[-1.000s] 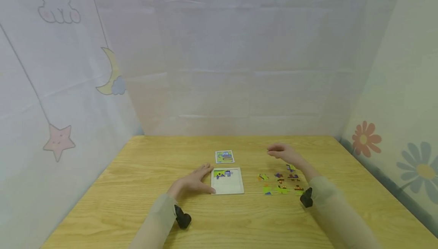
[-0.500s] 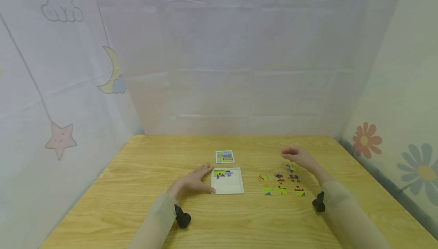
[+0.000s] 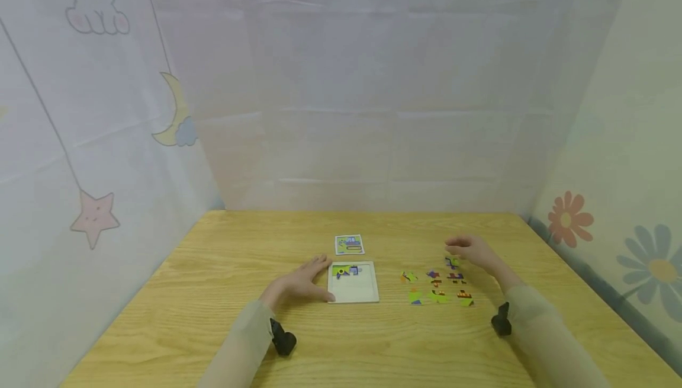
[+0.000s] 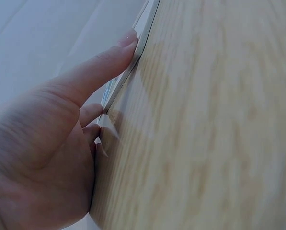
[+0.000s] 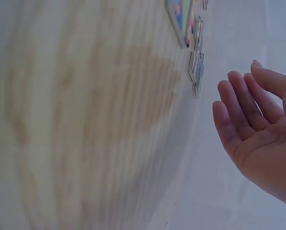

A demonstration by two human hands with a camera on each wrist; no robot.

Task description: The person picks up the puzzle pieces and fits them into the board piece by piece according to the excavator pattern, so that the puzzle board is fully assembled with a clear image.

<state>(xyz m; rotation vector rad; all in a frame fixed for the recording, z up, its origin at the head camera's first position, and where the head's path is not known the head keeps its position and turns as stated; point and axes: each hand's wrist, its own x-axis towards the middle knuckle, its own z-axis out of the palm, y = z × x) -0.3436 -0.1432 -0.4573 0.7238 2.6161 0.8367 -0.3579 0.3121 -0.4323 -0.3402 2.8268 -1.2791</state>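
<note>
A white puzzle tray point(image 3: 355, 289) lies on the table, with colourful pieces point(image 3: 343, 271) fitted along its upper left. My left hand point(image 3: 301, 281) rests beside it, thumb and fingers spread along the tray's left edge; in the left wrist view the thumb point(image 4: 114, 60) touches the rim. To the right, several loose jigsaw pieces point(image 3: 438, 297) lie scattered. Over the farthest of them, a green and purple piece point(image 3: 452, 263), hovers my right hand point(image 3: 474, 250). The right wrist view shows its fingers point(image 5: 238, 103) loosely bent, apart from the table and holding nothing.
Behind the tray lies a small square picture card point(image 3: 349, 244) in similar colours. The wooden table point(image 3: 240, 240) ends at a pale cloth backdrop point(image 3: 373, 139), with further printed cloth at both sides. Each wrist carries a black camera point(image 3: 283, 337).
My right hand has moved to the right and then slightly down towards the farthest loose piece. The left hand has stayed at the tray's edge.
</note>
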